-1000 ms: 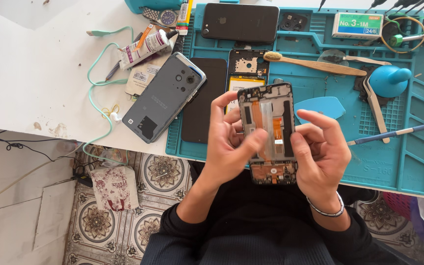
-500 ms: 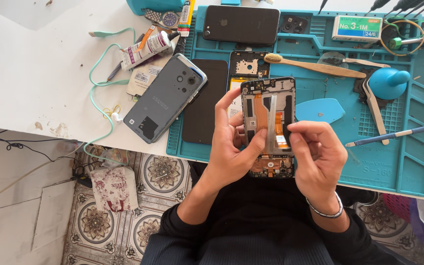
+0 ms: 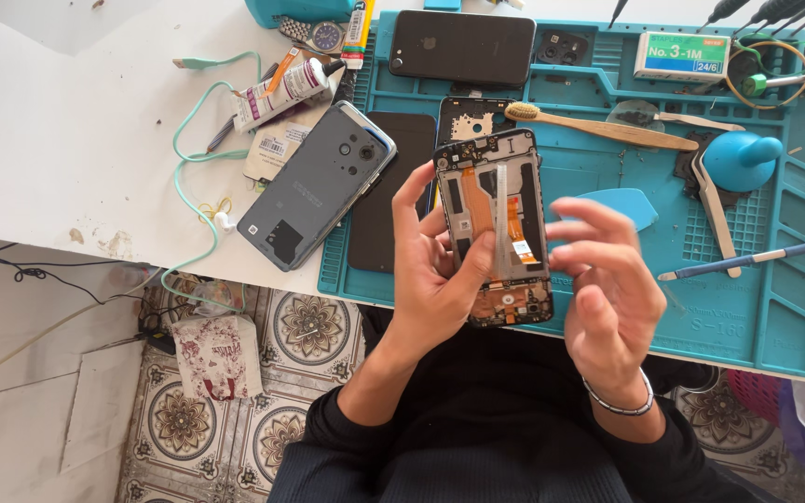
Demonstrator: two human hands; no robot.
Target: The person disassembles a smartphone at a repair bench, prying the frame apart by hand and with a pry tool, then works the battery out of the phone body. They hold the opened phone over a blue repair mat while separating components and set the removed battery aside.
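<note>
Gripping a bare rectangular phone frame (image 3: 498, 228), left hand (image 3: 435, 279), right hand (image 3: 607, 289) loosely spread

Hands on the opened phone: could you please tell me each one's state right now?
Left hand: closed around the opened phone.
Right hand: open beside it, holding nothing.

A teal repair mat (image 3: 794, 307) covers the right part of the white bench (image 3: 67, 158). On the mat lie a black phone (image 3: 463, 47) face down, a bamboo toothbrush (image 3: 598, 128), a blue suction cup (image 3: 740, 158), a blue plastic pick (image 3: 631, 205) and a thin blue-handled tool (image 3: 747, 261). A grey phone back cover (image 3: 317, 183) straddles the mat's left edge, just beside a dark screen panel (image 3: 391, 191). A glue tube (image 3: 283, 90) and a mint cable (image 3: 188, 177) rest on the bare bench. Patterned floor tiles (image 3: 309, 326) show below.
</note>
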